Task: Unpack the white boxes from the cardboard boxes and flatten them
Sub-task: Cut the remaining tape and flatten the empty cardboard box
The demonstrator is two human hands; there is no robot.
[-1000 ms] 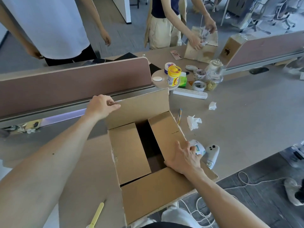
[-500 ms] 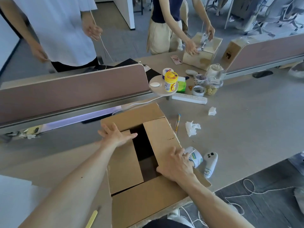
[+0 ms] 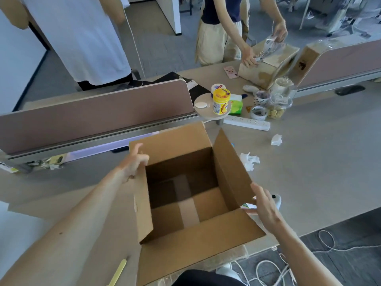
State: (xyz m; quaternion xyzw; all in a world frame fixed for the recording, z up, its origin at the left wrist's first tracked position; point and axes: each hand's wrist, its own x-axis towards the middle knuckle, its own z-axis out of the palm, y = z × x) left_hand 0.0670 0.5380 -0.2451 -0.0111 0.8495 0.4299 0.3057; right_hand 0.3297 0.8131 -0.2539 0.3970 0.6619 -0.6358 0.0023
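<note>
Empty cardboard box (image 3: 206,240), flaps open.
Left grip (image 3: 134,164) clasped its corner, right grip (image 3: 265,205) released; overhanging worktop (image 3: 319,166), it could tip off.

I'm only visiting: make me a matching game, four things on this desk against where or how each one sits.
Things: 1 cardboard box; 2 yellow-lidded jar; 3 power strip; 4 yellow stick.
Places: a on the small round shelf; b nearest the camera, left of the box; c flaps open, looks empty; d lying beyond the box.
Pairs: 1-c; 2-a; 3-d; 4-b.
</note>
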